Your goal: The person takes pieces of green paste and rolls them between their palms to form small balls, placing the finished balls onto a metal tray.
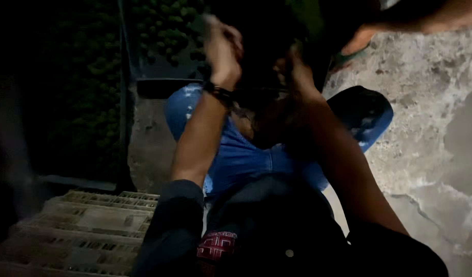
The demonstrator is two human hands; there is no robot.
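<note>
Head view: left hand (223, 48) fingers curled shut, right hand (297, 69) unclear, beside crate (92, 87) of green fruit (166, 25)

Both arms reach up and away from the camera over a lap in blue jeans (246, 159). The left hand (221, 48) is curled, with a dark band on its wrist; what it holds is lost in shadow. The right hand (292, 69) is barely visible in the dark. A pale plastic crate (87, 231) sits at lower left, cracked concrete floor (425, 128) to the right.
</note>
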